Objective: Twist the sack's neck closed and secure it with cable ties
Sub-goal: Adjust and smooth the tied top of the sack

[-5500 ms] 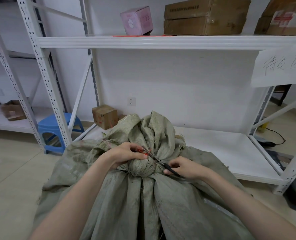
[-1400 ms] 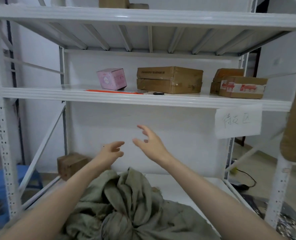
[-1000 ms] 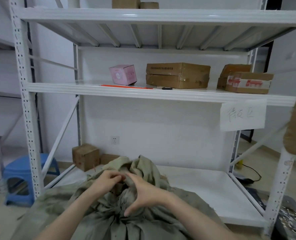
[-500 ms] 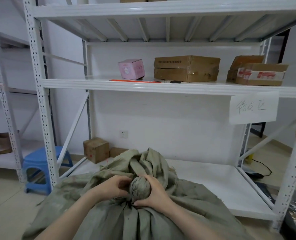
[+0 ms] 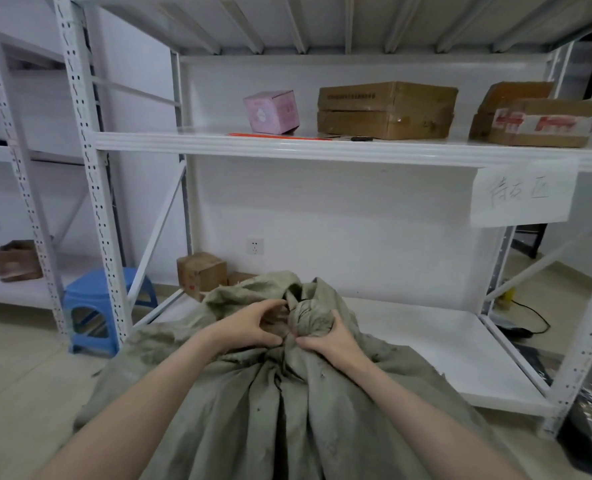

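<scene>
Both hands curl round the twisted neck [image 5: 310,317] of the sack [image 5: 287,417] at lower centre. The left hand [image 5: 253,329] and right hand [image 5: 331,341] each grip bunched cloth. No tie is visible on the neck, so a slackened grip could let it untwist. The handwriting on the paper sign [image 5: 523,192] at right is too blurred to read.

Bare forearms [image 5: 142,403] lead to the bare left hand [image 5: 249,329] and right hand [image 5: 332,341].

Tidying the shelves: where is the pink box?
Head view: the pink box sits on the middle shelf, left of centre, just left of the brown carton.
</scene>
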